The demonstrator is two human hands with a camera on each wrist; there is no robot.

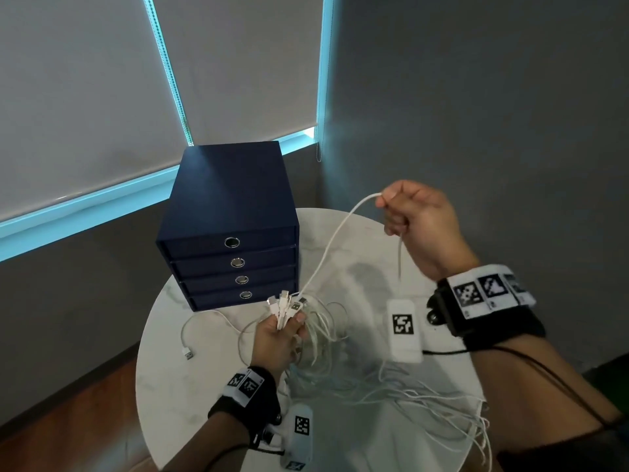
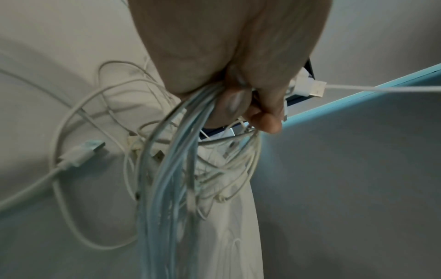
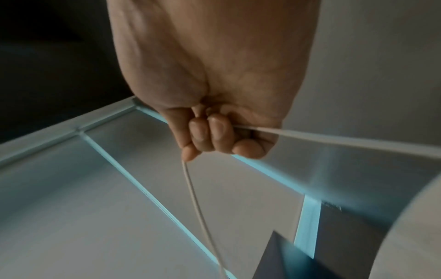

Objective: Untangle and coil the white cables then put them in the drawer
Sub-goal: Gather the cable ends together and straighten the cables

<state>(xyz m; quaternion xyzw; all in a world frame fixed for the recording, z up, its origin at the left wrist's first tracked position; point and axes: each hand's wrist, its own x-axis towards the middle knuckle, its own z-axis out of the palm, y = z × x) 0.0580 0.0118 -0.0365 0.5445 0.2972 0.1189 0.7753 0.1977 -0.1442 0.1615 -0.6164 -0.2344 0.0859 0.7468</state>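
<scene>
My left hand [image 1: 279,335] [image 2: 241,98] grips a bunch of white cables [image 1: 323,332] [image 2: 181,169] just below their plugs [image 1: 286,303], over the round table. From that bunch one white cable [image 1: 335,238] [image 3: 334,138] runs up to my right hand [image 1: 408,212] [image 3: 210,136], raised higher at the right. The right fingers are curled round it, and its tail hangs down below the fist. Loose cable ends [image 1: 442,407] trail toward the table's near right edge. Behind the bunch stands a dark blue drawer unit [image 1: 231,229] with all its drawers closed.
The white marble table [image 1: 177,386] stands in a corner, with grey walls and window blinds behind. One separate white USB cable [image 1: 200,321] [image 2: 78,152] lies on the table left of my left hand. Wood floor shows at the lower left.
</scene>
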